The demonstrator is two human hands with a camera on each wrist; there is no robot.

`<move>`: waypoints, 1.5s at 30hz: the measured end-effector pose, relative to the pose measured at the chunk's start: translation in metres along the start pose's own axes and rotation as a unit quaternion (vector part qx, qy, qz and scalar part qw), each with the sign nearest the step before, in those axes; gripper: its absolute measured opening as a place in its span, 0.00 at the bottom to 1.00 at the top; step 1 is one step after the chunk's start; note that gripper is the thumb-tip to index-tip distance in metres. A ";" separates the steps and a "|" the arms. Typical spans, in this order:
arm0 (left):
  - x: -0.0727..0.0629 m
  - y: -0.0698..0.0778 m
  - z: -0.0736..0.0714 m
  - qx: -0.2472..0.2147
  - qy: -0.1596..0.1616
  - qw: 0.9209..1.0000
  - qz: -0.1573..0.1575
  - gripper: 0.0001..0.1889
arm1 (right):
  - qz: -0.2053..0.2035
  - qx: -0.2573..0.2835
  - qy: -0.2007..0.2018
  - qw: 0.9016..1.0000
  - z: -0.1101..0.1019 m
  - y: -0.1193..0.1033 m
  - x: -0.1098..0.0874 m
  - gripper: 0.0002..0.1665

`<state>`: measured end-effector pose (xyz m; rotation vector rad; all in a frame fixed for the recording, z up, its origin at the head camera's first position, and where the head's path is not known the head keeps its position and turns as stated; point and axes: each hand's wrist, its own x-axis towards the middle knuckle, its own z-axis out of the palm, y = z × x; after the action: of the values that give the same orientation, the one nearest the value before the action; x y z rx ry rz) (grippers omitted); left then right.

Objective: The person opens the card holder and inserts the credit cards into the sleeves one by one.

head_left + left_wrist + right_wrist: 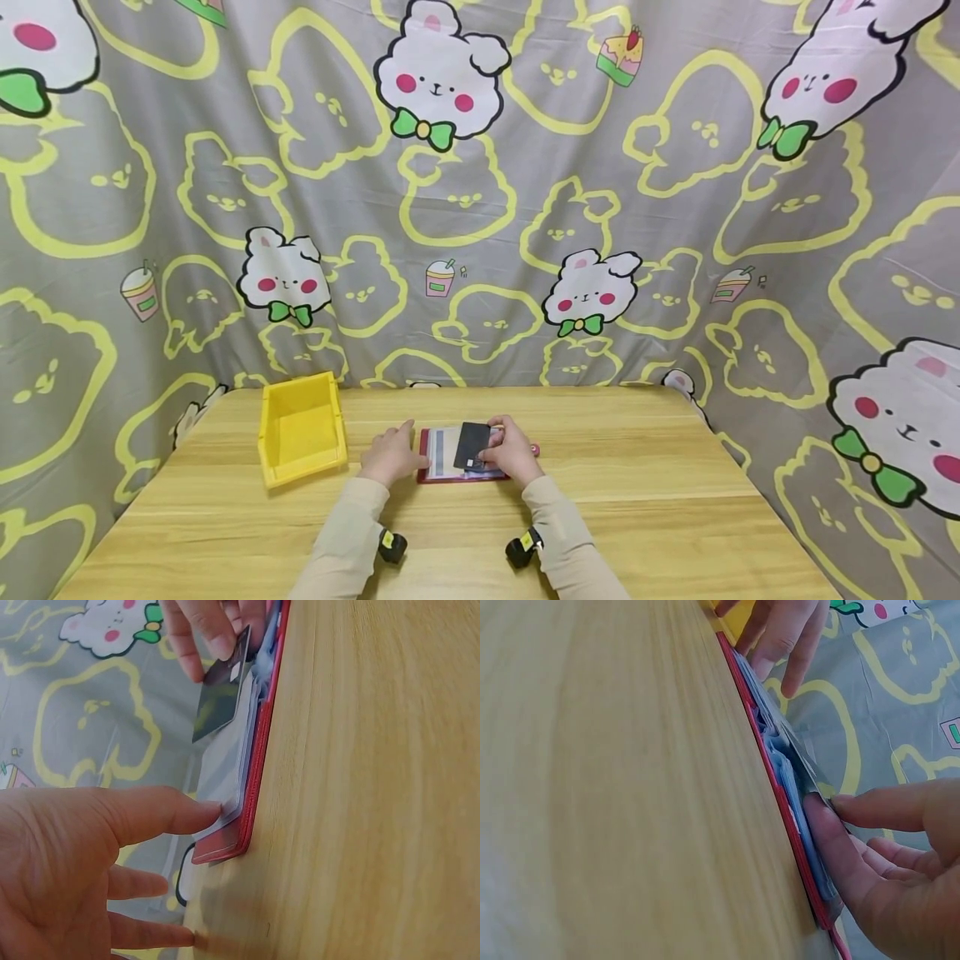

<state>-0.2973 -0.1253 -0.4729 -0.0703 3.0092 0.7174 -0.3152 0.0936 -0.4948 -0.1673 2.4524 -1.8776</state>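
A red card holder lies spread on the table, with clear plastic sleeves inside. My right hand pinches a black card with a small chip between thumb and fingers. The card is tilted over the sleeves near the middle of the holder. In the right wrist view, the thumb and index finger meet at the card's edge. My left hand is at the holder's left end. Its straight thumb rests on the sleeves there, while the other fingers are spread beyond the holder.
A yellow plastic bin stands on the wooden table to the left. A pink strap end sticks out at the holder's right side. Behind the table hangs a grey curtain with cartoon rabbits.
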 end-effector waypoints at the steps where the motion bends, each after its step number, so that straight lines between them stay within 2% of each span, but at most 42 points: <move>1: 0.000 0.000 0.000 0.001 0.000 1.000 0.000 0.44 | 0.001 -0.003 -0.002 1.000 0.000 0.000 0.000 0.35; 10: 0.001 -0.001 -0.001 0.002 -0.001 1.000 0.004 0.43 | 0.023 -0.010 0.028 0.999 -0.004 0.002 0.001 0.35; 22: -0.003 -0.001 -0.007 -0.023 -0.020 0.999 0.027 0.48 | 0.027 -0.014 0.027 0.999 -0.009 -0.001 -0.001 0.35; 38: -0.003 0.001 -0.006 -0.028 -0.023 0.999 0.001 0.48 | 0.029 -0.015 0.016 0.999 -0.009 -0.002 -0.001 0.35; 45: -0.004 0.002 -0.005 -0.025 -0.025 0.999 0.002 0.47 | 0.021 -0.020 0.039 0.999 -0.007 0.001 0.002 0.35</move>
<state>-0.2933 -0.1260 -0.4674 -0.0466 2.9447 0.7821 -0.3182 0.1008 -0.4937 -0.0434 2.5243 -1.8533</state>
